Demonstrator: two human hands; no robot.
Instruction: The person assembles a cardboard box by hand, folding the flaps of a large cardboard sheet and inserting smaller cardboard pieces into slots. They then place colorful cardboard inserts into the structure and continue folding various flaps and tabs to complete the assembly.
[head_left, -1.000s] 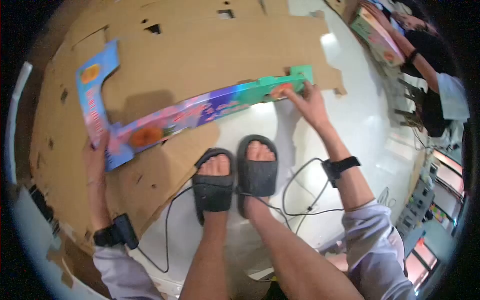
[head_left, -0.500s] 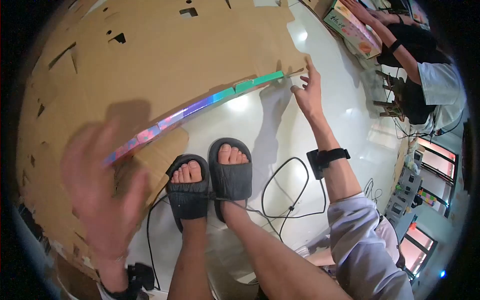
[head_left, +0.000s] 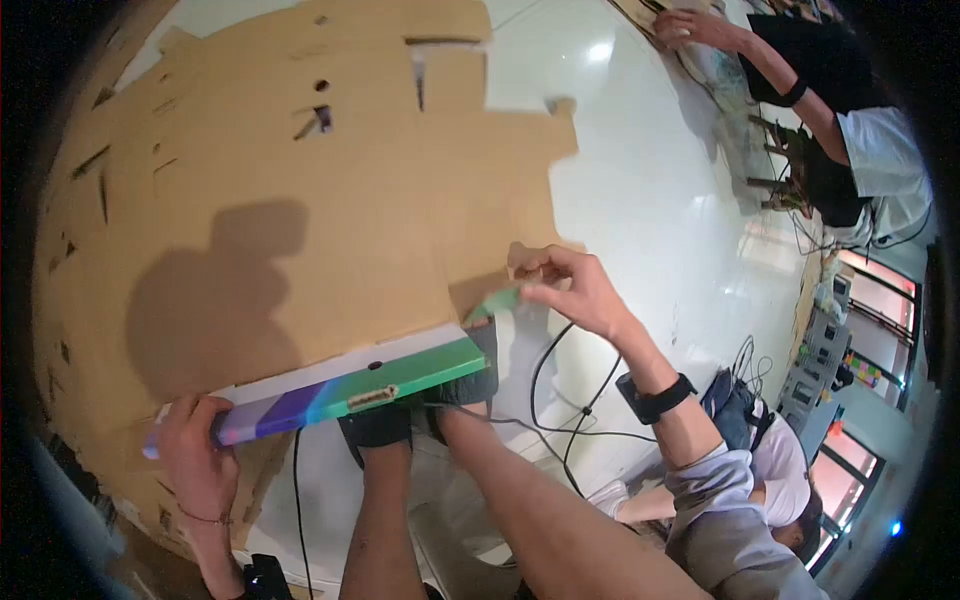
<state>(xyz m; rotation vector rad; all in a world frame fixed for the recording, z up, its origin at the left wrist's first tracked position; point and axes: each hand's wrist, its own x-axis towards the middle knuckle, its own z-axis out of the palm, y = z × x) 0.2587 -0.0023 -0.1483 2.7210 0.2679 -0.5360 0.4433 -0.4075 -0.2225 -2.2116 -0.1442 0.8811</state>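
I hold a large flat die-cut cardboard sheet [head_left: 300, 190], plain brown on the side facing me, with slots and holes. Its lower folded edge [head_left: 380, 385] shows the printed purple, blue and green side. My left hand [head_left: 195, 450] grips that edge at its purple left end. My right hand [head_left: 575, 290] pinches a small green flap [head_left: 497, 300] at the sheet's right corner. The sheet's edge stands over my feet and hides most of my dark sandals [head_left: 385, 425].
Black cables [head_left: 560, 400] loop on the glossy white floor [head_left: 640, 200] beside my legs. At the top right another person [head_left: 840, 110] in black and white reaches toward a printed box. Shelving and windows line the far right.
The sheet has swung up and toward me, so its brown side now fills the view. My left hand came back onto the coloured edge. My right hand moved down to the green flap.
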